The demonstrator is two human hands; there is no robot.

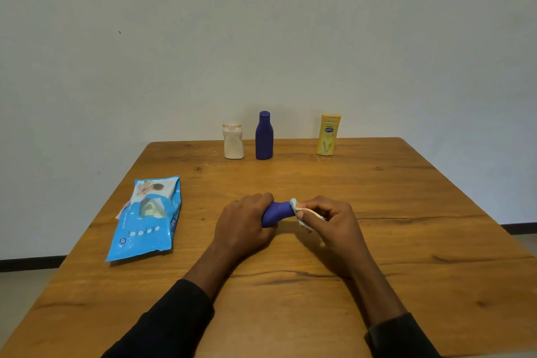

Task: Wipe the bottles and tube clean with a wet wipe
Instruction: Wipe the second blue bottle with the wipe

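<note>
My left hand grips a small blue tube lying on its side just above the wooden table. My right hand pinches a white wet wipe against the tube's right end. At the far edge stand a white bottle, a tall blue bottle and a yellow bottle, all upright. Much of the tube is hidden under my left fingers.
A blue wet-wipe pack lies flat on the left part of the table, its flap partly open. A plain wall rises behind the far table edge. The floor shows to the left and right of the table.
</note>
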